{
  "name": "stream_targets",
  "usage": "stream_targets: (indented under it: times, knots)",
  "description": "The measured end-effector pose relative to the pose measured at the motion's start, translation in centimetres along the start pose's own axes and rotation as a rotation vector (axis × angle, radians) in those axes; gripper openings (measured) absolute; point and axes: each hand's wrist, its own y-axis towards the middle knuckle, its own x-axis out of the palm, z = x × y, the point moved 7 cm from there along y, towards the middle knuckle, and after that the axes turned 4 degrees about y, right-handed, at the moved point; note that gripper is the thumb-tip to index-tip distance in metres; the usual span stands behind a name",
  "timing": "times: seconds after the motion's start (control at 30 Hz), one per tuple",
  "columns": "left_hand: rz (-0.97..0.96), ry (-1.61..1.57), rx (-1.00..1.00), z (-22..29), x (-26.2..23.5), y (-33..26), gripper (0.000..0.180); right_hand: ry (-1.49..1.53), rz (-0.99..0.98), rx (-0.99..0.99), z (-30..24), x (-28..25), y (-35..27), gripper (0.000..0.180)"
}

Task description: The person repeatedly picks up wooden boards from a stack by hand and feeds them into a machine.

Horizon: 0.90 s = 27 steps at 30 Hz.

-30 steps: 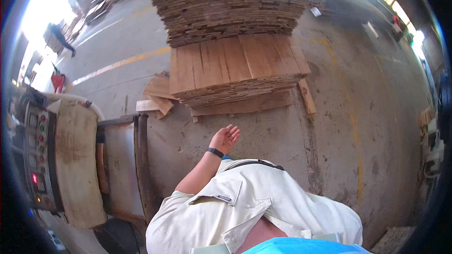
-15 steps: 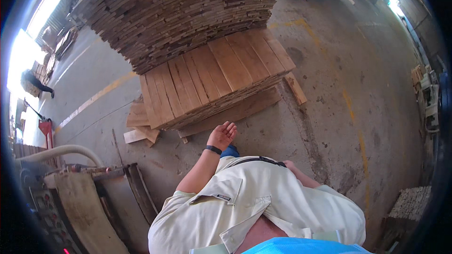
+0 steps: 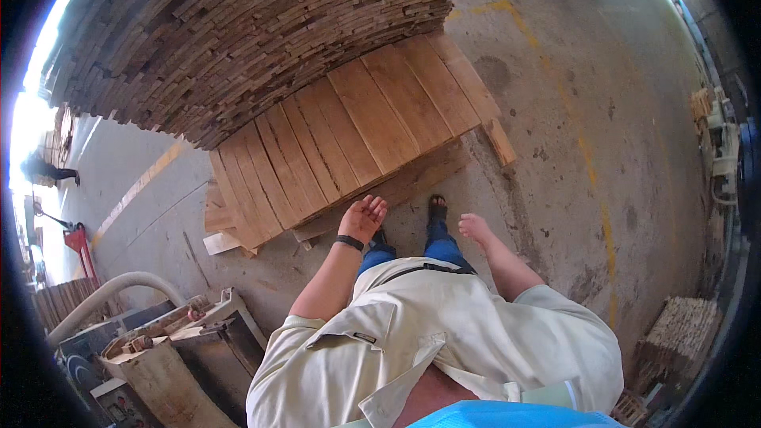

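Note:
My left hand (image 3: 365, 216), with a dark band on its wrist, is held palm up and holds nothing; its fingers are loosely bent and apart. It is nearest to the front edge of a low stack of wide brown boards (image 3: 349, 139), though whether it touches them I cannot tell. My right hand (image 3: 474, 228) hangs out to the right, fingers curled in and no object showing in them. Beneath it lies the concrete floor. Behind the low stack rises a tall pile of narrow wood strips (image 3: 293, 40).
Loose board pieces (image 3: 222, 222) lie at the stack's left end, and a short plank (image 3: 498, 141) at its right. A machine with a thick hose (image 3: 119, 285) stands at lower left, near a red pallet jack (image 3: 78, 242). Bundled strips (image 3: 682, 333) sit at right. A person's dark sleeve (image 3: 51, 170) shows far left.
I have moved closer to the board stack, which now sits nearer my left hand. My right hand has swung forward and out from beside my waist. My feet have come into sight.

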Motion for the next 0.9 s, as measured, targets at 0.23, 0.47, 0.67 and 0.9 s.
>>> stream_targets:
  times: [0.23, 0.47, 0.67, 0.9]
  knots:
    - [0.150, -0.138, 0.032, -3.2, -1.3, 10.5, 0.028, 0.255, 0.116, 0.143, -8.5, 2.1, 7.5, 0.041]
    - [0.291, -0.255, 0.094, -6.6, -0.6, 22.2, 0.038, 0.411, -0.003, 0.125, -13.4, 0.6, 20.0, 0.045]
    - [0.481, -0.358, 0.189, -5.7, 0.6, 26.3, 0.048, 0.508, 0.085, 0.256, -17.1, 2.9, 23.0, 0.054]
    - [0.264, -0.488, 0.137, -4.7, 2.3, 26.2, 0.061, 0.753, 0.165, 0.298, -20.2, 5.2, 22.4, 0.050]
